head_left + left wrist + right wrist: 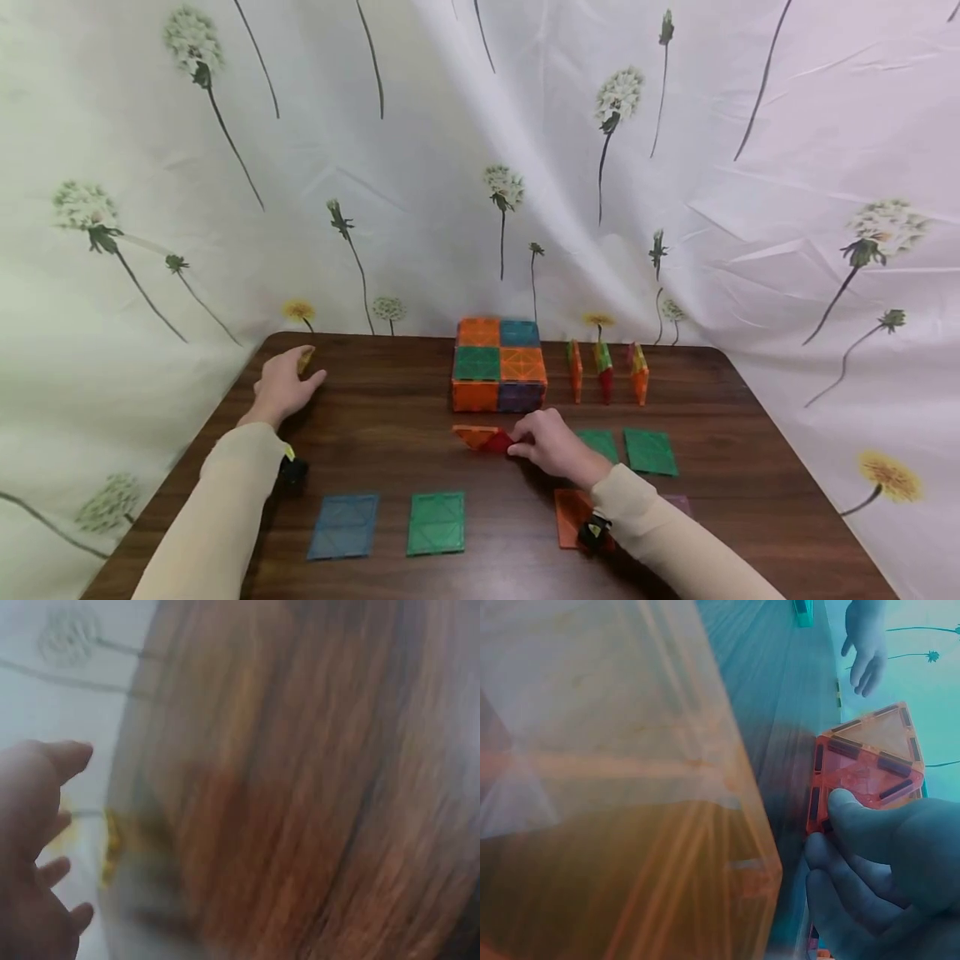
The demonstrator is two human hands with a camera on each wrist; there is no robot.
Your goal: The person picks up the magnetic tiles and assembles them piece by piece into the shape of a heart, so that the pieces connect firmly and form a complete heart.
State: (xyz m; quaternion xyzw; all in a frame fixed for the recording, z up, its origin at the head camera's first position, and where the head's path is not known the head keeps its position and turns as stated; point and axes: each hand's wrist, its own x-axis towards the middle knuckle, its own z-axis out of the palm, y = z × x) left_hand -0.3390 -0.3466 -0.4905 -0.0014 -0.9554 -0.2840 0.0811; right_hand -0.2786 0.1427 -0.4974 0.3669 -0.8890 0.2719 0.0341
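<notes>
My right hand [553,444] pinches a red triangular magnetic tile [862,778] between thumb and fingertips. An orange triangular tile [474,434] is joined to it, and both stand on edge over the table. At the far left of the table, my left hand [281,387] reaches with fingers spread toward a small yellow tile [305,359]. In the left wrist view the yellow tile [111,847] stands upright beyond the fingers [66,757]. Behind my right hand sits a box of square tiles [500,364] in orange, green, blue and purple.
Several upright tile pairs [604,371] stand right of the box. Flat on the table [375,433] lie a blue square [343,527], a green square [437,523], another green square [651,452] and an orange square [573,517] partly under my right forearm. A flowered cloth [420,167] hangs behind.
</notes>
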